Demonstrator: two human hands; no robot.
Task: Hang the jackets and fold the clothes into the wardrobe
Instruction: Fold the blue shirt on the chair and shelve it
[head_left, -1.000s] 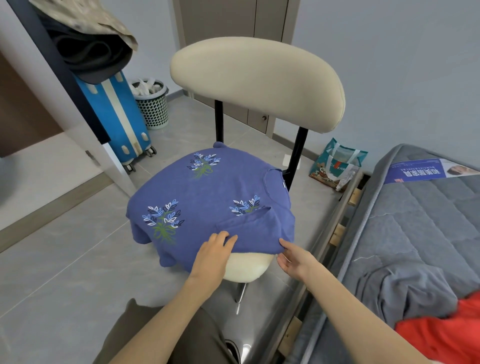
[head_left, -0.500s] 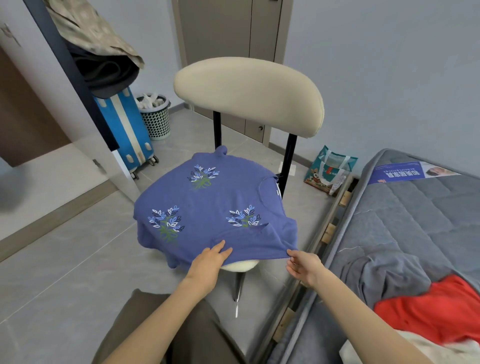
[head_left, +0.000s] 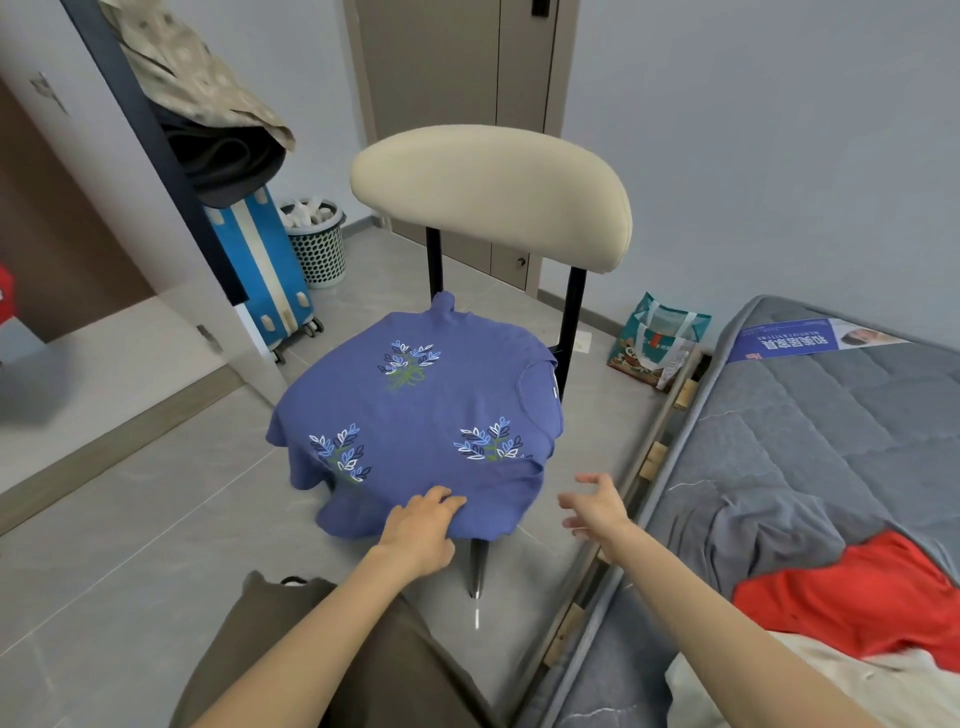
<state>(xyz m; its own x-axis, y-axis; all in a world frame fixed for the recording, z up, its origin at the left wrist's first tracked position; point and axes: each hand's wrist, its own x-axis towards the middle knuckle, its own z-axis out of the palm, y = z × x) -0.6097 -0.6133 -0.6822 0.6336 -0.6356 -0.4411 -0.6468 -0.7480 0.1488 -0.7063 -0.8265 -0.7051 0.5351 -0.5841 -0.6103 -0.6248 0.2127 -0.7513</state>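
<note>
At a bedside chair, clothes sorting under way: the grey bed (head_left: 831, 441) fills my three o'clock side, a red garment (head_left: 857, 597) heaped on it at four o'clock. The chair (head_left: 493, 192) stands dead ahead, its cream backrest at twelve o'clock. The blue T-shirt (head_left: 426, 410) is spread flat over the seat, its edges drooping off the front and the nine o'clock side.

The shirt's long axis runs crosswise to me, I judge: collar toward three o'clock by the chair's back post, body trailing toward eight o'clock.

My left hand (head_left: 421, 530) is on the near edge, fingers (head_left: 441, 500) laid close together on top of the cloth and pressing it; whether the thumb is tucked beneath, I cannot tell. My right hand (head_left: 592, 506) hangs in the air just off the shirt's near corner, fingers spread and gripping nothing. From it, the cloth lies at ten o'clock. The left hand is the nearer, being already on it.

The next fold probably needs the collar side carried toward nine o'clock, where open floor gives room. At three o'clock the bed frame crowds the chair, and at twelve the backrest blocks any sweep.
</note>
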